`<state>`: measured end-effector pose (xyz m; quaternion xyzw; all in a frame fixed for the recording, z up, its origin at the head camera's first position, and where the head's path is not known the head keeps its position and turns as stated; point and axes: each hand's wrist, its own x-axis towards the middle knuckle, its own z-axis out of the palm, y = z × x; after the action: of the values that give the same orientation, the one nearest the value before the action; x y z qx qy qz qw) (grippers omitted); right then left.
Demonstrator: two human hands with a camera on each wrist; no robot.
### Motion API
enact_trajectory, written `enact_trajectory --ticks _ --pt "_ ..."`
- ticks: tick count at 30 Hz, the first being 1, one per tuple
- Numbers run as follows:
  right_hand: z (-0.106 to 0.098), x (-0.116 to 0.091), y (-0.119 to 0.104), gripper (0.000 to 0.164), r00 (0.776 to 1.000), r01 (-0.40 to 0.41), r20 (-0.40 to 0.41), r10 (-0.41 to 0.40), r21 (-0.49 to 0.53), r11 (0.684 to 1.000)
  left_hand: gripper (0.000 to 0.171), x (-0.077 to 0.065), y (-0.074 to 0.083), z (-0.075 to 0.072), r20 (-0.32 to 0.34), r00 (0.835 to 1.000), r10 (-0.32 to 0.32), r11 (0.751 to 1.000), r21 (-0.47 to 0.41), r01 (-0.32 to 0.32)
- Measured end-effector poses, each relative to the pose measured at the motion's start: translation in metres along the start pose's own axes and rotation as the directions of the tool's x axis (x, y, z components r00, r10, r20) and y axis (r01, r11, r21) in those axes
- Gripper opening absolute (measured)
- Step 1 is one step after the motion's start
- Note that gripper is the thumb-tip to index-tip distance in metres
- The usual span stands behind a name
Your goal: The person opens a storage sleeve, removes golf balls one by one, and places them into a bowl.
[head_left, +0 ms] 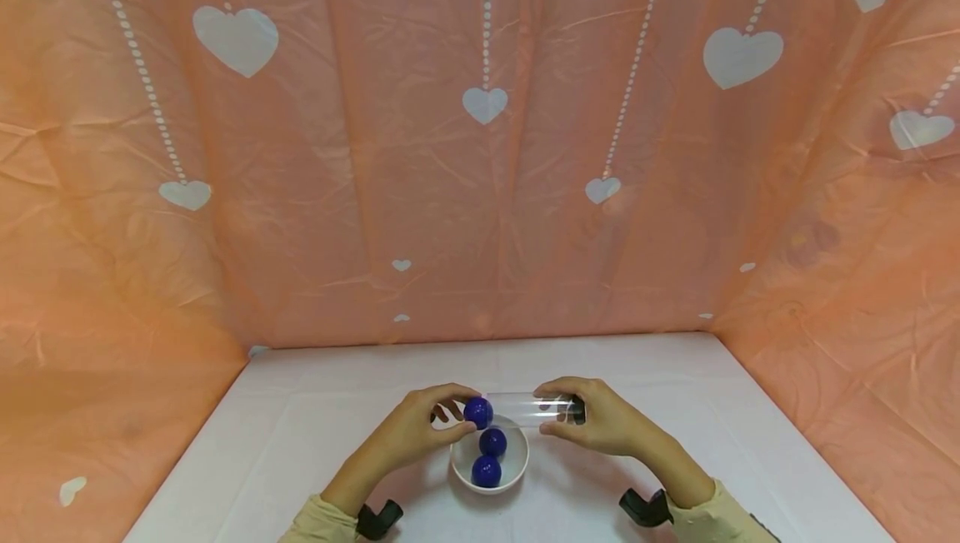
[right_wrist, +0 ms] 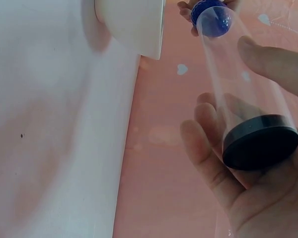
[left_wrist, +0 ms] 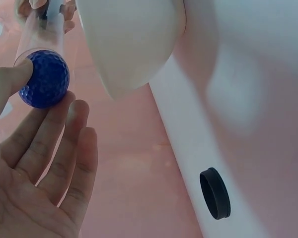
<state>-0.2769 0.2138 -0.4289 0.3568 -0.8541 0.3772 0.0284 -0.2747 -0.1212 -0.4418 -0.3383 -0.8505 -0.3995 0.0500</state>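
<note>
My left hand (head_left: pixel 417 425) pinches a dimpled blue golf ball (left_wrist: pixel 44 82) between thumb and fingertips, right at the mouth of a clear tube (head_left: pixel 517 410). The tube lies level above a white bowl (head_left: pixel 459 466), its far end closed by a black cap (right_wrist: pixel 262 141). Around that capped end, my right hand (head_left: pixel 609 420) grips the tube with thumb on one side and fingers on the other. Two more blue golf balls, a middle one (head_left: pixel 492 441) and a nearer one (head_left: pixel 487 471), sit inside the bowl.
A loose black lid (left_wrist: pixel 215 193) stands on the white table (head_left: pixel 300 435), left of the bowl and mostly hidden behind my left hand in the head view. Orange sheeting (head_left: pixel 480 218) with white hearts walls the table at the back and sides.
</note>
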Motion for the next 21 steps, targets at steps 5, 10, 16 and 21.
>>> enact_trajectory --ticks 5,10,16,21 --pt "-0.0015 -0.0002 -0.0006 0.044 1.0 -0.007 -0.004 0.007 -0.01 1.0 0.034 -0.0008 -0.0012 -0.0029 0.016 1.0 -0.007 1.0 0.023 0.006" --pt "-0.003 -0.0005 -0.0002 0.046 0.999 -0.034 -0.004 0.034 -0.017 0.999 0.035 -0.0008 -0.0011 -0.0047 0.039 0.999 -0.01 0.999 0.041 0.008" --pt "-0.0034 -0.0006 -0.0004 0.045 0.999 -0.03 -0.023 0.029 -0.036 0.999 0.034 -0.001 -0.0013 -0.0067 0.086 0.995 -0.048 0.998 0.049 0.044" --pt "-0.0046 -0.0007 -0.0004 0.045 0.999 -0.018 -0.037 0.016 -0.042 0.999 0.035 -0.0009 -0.0033 -0.0074 0.128 0.99 -0.066 0.997 0.051 0.059"
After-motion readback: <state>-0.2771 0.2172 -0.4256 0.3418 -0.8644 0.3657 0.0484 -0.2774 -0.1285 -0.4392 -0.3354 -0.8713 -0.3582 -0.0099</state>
